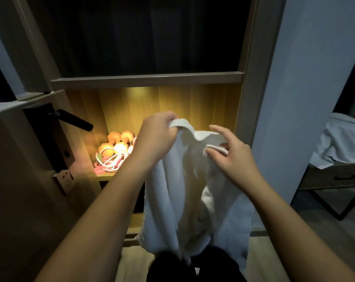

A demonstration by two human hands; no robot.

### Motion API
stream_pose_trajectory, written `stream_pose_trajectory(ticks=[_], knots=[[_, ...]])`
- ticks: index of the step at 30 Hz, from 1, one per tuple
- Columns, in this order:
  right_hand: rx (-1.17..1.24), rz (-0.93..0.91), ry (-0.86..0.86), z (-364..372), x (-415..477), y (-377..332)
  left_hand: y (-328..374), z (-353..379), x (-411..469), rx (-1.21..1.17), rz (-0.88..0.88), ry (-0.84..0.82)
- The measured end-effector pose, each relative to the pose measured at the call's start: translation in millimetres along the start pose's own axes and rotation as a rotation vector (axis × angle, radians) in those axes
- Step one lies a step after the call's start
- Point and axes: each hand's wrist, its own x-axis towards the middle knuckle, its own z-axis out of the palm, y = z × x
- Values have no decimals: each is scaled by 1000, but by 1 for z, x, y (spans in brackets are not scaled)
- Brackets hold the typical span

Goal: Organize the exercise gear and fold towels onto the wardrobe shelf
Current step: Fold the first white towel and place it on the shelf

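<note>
A white towel [180, 192] hangs unfolded in front of the lit wardrobe shelf [105, 176]. My left hand [156, 135] grips its top left edge in a fist. My right hand [231, 153] pinches a fold of the top edge between thumb and fingers, with the other fingers spread. At the left of the shelf lies the exercise gear: pink dumbbells [116, 143] with a skipping rope [109, 161] coiled in front of them. The towel hides the right part of the shelf.
An open door with a black handle [75, 120] stands at the left. A dark wardrobe compartment [144, 37] is above the shelf. A wall column rises at the right; past it, a table [333, 176] carries another light cloth [343, 141].
</note>
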Motion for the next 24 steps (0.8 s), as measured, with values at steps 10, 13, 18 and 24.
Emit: stream_pose_trajectory(ticks=[10, 13, 18, 24], knots=[[-39, -15, -6, 21, -12, -10, 3, 21, -32, 16, 53, -117], [-80, -8, 105, 20, -11, -5, -13, 26, -40, 24, -51, -6], [-158, 62, 153, 19, -14, 6, -46, 43, -56, 1, -263, 88], [-144, 184, 275, 2, -10, 20, -93, 48, -64, -82, -504, 100]])
